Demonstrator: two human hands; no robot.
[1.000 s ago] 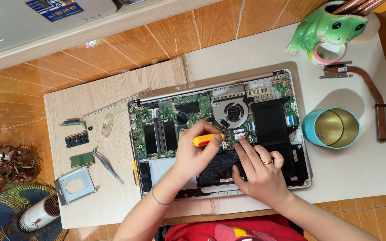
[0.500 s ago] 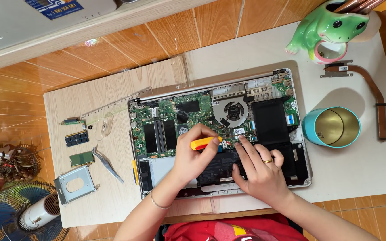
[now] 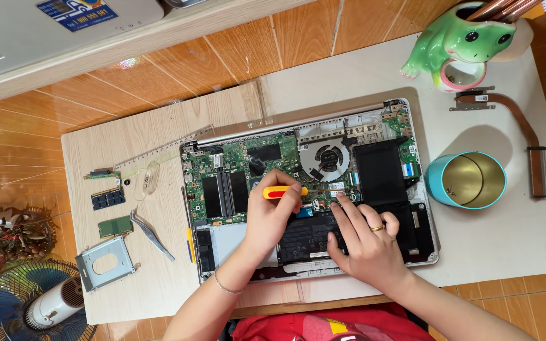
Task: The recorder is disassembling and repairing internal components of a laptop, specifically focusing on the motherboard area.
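Screwdriver (image 3: 284, 191), yellow-orange handle, lying level over green circuit board of opened laptop (image 3: 311, 189), mid-tabletop. Left hand (image 3: 272, 215) closing grip around handle. Right hand (image 3: 364, 237) resting on black battery, fingers spread flat, holding nothing. Fan above screwdriver tip. Teal cup (image 3: 467, 180) right of laptop. Tweezers (image 3: 151, 231), memory sticks lying left.
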